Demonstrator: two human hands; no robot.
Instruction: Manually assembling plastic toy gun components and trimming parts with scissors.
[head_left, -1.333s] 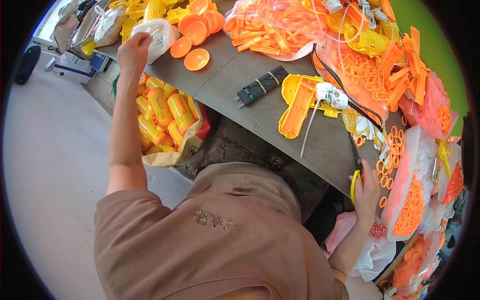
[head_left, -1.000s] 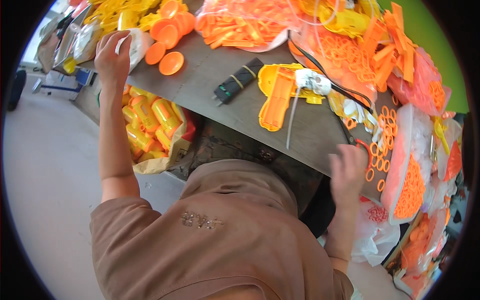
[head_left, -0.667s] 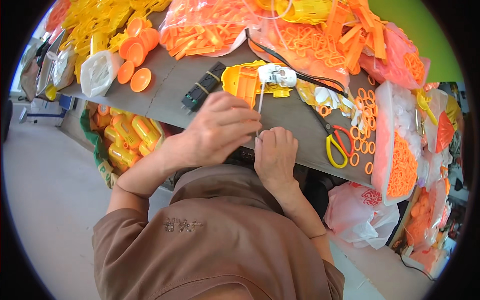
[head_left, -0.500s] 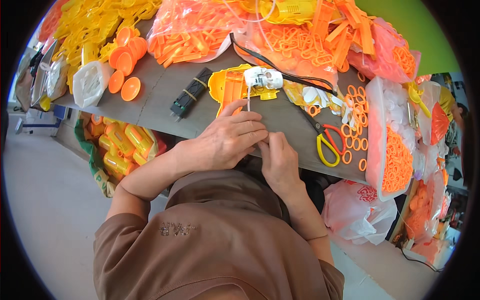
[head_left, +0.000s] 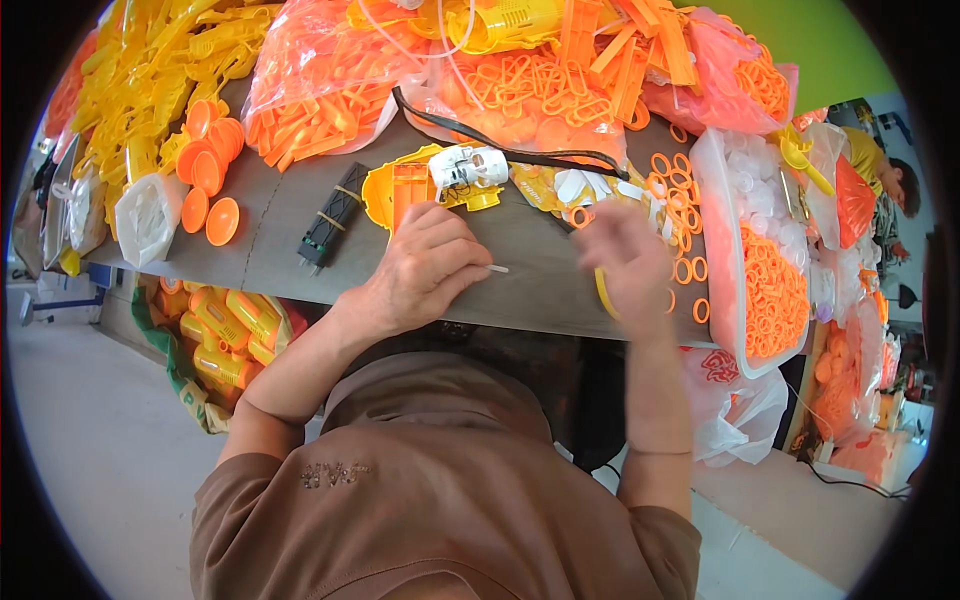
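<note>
My left hand [head_left: 425,265] is closed at the table's front edge, pinching a thin white tube [head_left: 497,268] whose end pokes out past the fingertips. Just beyond it lies a yellow plastic toy housing [head_left: 480,197] with an orange part [head_left: 410,185] and a white mechanism [head_left: 468,166] set in it. My right hand [head_left: 630,255], smeared by motion, hovers over the scissors, with only a bit of their yellow handle [head_left: 605,292] showing. Whether its fingers grip anything is hidden by the blur.
Left of the housing lies a black battery holder [head_left: 333,220] with a band round it. Orange cups [head_left: 222,221] and a white bag [head_left: 150,215] stand further left. Orange rings [head_left: 683,270] lie beside a plastic bin [head_left: 740,345] at right. Bags of orange parts [head_left: 330,90] line the back.
My hands have parted: the right has swung right to the scissors, while the left has stayed near the housing with the tube. The view has shifted slightly to the right.
</note>
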